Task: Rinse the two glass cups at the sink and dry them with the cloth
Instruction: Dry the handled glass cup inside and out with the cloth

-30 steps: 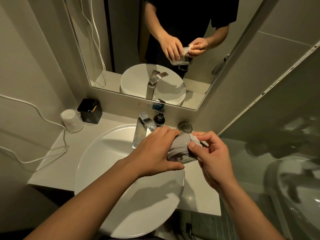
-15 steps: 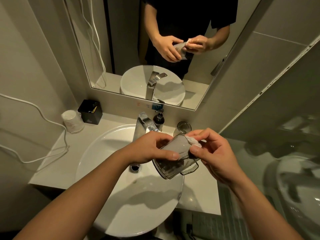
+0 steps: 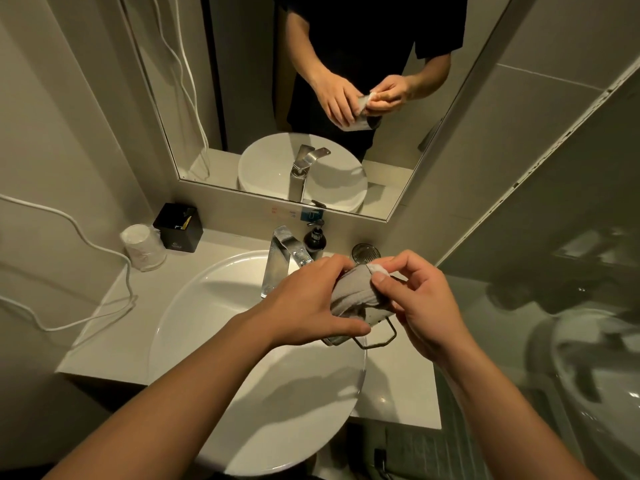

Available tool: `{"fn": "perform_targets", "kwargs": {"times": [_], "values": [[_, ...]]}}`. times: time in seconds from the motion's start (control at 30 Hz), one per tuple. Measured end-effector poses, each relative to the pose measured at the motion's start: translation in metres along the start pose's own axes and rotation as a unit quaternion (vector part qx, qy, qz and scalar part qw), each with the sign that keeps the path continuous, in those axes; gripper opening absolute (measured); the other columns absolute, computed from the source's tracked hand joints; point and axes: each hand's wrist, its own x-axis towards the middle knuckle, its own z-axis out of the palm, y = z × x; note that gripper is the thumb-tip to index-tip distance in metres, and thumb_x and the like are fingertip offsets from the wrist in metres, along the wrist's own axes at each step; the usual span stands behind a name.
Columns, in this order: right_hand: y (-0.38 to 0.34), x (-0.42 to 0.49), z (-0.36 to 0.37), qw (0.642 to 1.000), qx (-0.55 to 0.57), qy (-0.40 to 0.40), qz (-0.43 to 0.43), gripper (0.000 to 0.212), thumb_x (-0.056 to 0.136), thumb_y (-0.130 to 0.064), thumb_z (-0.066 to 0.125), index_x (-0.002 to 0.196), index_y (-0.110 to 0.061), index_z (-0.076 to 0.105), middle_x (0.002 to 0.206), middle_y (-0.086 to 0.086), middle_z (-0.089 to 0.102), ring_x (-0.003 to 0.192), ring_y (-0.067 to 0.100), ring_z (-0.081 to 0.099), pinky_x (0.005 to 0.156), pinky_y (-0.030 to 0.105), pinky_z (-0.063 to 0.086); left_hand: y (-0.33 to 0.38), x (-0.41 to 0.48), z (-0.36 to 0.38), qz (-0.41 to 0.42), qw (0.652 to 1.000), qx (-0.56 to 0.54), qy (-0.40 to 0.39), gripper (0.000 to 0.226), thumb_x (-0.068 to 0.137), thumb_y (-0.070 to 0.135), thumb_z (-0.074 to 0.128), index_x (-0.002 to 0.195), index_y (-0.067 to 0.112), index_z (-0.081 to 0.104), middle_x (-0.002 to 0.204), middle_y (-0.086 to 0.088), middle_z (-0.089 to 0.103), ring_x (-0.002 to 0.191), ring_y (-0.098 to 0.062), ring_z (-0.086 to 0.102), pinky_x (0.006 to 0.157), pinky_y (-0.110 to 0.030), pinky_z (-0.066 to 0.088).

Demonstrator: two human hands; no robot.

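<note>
- Your left hand (image 3: 311, 303) wraps over a glass cup (image 3: 349, 332) held above the right rim of the sink (image 3: 214, 327); your thumb runs along the cup's underside, and your fingers (image 3: 332, 268) curl over the top, closed around cup and cloth together.
- The grey cloth (image 3: 356, 292) covers most of the cup — only its lower edge and its handle (image 3: 379, 336) show beneath the fabric.
- Your right hand (image 3: 422, 306) sits just beside the cup, thumb and forefinger pinched on the cloth's upper end, the other fingers loosely bent.
- A second glass cup (image 3: 365, 252) stands on the bench (image 3: 114, 317) behind your hands, near the soap pump bottle (image 3: 315, 237) and to the right of the tap (image 3: 282, 258).
- At the bench's back left are a black box (image 3: 178, 227) and a wrapped white cup (image 3: 142, 247); a white cable (image 3: 86, 237) trails down the wall onto the bench.
- The mirror (image 3: 263, 98) above the sink reflects your hands on the cloth-wrapped cup.
</note>
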Motion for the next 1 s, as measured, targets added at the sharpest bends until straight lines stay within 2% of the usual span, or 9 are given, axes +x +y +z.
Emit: {"fn": "perform_targets", "kwargs": {"times": [0.2, 0.37, 0.47, 0.53, 0.63, 0.73, 0.87, 0.93, 1.0], "values": [[-0.004, 0.001, -0.014, 0.997, 0.053, -0.061, 0.007, 0.01, 0.088, -0.004, 0.07, 0.085, -0.013, 0.07, 0.105, 0.013, 0.076, 0.086, 0.023, 0.073, 0.068, 0.03, 0.059, 0.001, -0.001, -0.011, -0.038, 0.99, -0.134, -0.021, 0.066, 0.069, 0.049, 0.094, 0.126, 0.03, 0.065, 0.109, 0.011, 0.072, 0.1, -0.006, 0.07, 0.09, -0.037, 0.06], [-0.005, 0.002, -0.024, 0.992, 0.065, -0.105, 0.011, 0.008, 0.082, -0.013, 0.079, 0.085, -0.016, 0.071, 0.105, 0.014, 0.074, 0.088, 0.026, 0.07, 0.07, 0.031, 0.058, -0.001, 0.0, -0.016, -0.05, 0.977, -0.203, -0.052, 0.055, 0.076, 0.034, 0.094, 0.124, 0.024, 0.071, 0.112, 0.005, 0.077, 0.105, -0.01, 0.073, 0.097, -0.039, 0.06], [-0.009, 0.003, -0.027, 0.989, 0.076, -0.128, 0.012, 0.01, 0.084, -0.006, 0.075, 0.085, -0.016, 0.072, 0.102, 0.013, 0.074, 0.081, 0.024, 0.067, 0.064, 0.026, 0.055, 0.0, -0.002, -0.015, -0.066, 0.962, -0.257, -0.066, 0.054, 0.076, 0.033, 0.091, 0.122, 0.014, 0.072, 0.114, -0.008, 0.077, 0.109, -0.022, 0.074, 0.101, -0.047, 0.058], [-0.013, 0.005, -0.031, 0.989, 0.065, -0.135, 0.01, 0.017, 0.086, 0.001, 0.066, 0.085, -0.015, 0.072, 0.098, 0.014, 0.074, 0.071, 0.025, 0.056, 0.054, 0.022, 0.042, 0.003, -0.004, -0.013, -0.07, 0.946, -0.307, -0.071, 0.06, 0.072, 0.038, 0.087, 0.119, 0.004, 0.072, 0.114, -0.023, 0.074, 0.107, -0.031, 0.073, 0.103, -0.054, 0.056], [-0.025, 0.009, -0.04, 0.99, 0.04, -0.138, -0.004, 0.013, 0.086, 0.004, 0.06, 0.089, -0.006, 0.068, 0.095, 0.019, 0.071, 0.077, 0.028, 0.053, 0.059, 0.032, 0.041, 0.002, -0.005, -0.009, -0.071, 0.929, -0.355, -0.083, 0.063, 0.072, 0.037, 0.083, 0.117, -0.005, 0.07, 0.107, -0.027, 0.072, 0.1, -0.03, 0.068, 0.102, -0.06, 0.052], [-0.042, 0.01, -0.053, 0.997, 0.011, -0.06, -0.05, 0.007, 0.09, 0.004, 0.068, 0.094, 0.001, 0.063, 0.093, 0.018, 0.07, 0.079, 0.027, 0.061, 0.071, 0.033, 0.052, -0.003, -0.008, -0.006, -0.096, 0.921, -0.374, -0.057, 0.055, 0.076, 0.03, 0.084, 0.118, -0.001, 0.07, 0.109, -0.027, 0.073, 0.099, -0.034, 0.071, 0.099, -0.065, 0.055], [-0.067, 0.01, -0.076, 0.974, -0.11, 0.142, -0.139, 0.016, 0.098, 0.004, 0.061, 0.095, -0.011, 0.066, 0.089, 0.013, 0.067, 0.083, 0.028, 0.058, 0.078, 0.043, 0.048, -0.007, -0.008, -0.007, -0.119, 0.936, -0.327, 0.057, 0.065, 0.066, 0.049, 0.086, 0.121, 0.017, 0.072, 0.111, -0.008, 0.079, 0.109, -0.031, 0.073, 0.103, -0.058, 0.055], [-0.074, 0.006, -0.081, 0.954, -0.202, 0.17, -0.144, 0.017, 0.098, -0.002, 0.065, 0.093, -0.017, 0.069, 0.085, 0.007, 0.07, 0.078, 0.023, 0.062, 0.075, 0.042, 0.051, -0.006, -0.006, -0.007, -0.124, 0.94, -0.297, 0.112, 0.068, 0.064, 0.056, 0.084, 0.122, 0.023, 0.069, 0.111, 0.001, 0.078, 0.107, -0.02, 0.073, 0.104, -0.051, 0.056], [-0.074, 0.0, -0.072, 0.934, -0.295, 0.164, -0.121, 0.013, 0.097, -0.013, 0.069, 0.089, -0.024, 0.071, 0.08, -0.003, 0.073, 0.072, 0.015, 0.066, 0.065, 0.028, 0.055, -0.003, -0.002, -0.005, -0.139, 0.938, -0.275, 0.158, 0.07, 0.064, 0.059, 0.083, 0.123, 0.027, 0.066, 0.113, 0.005, 0.076, 0.107, -0.016, 0.071, 0.101, -0.043, 0.057]]}}
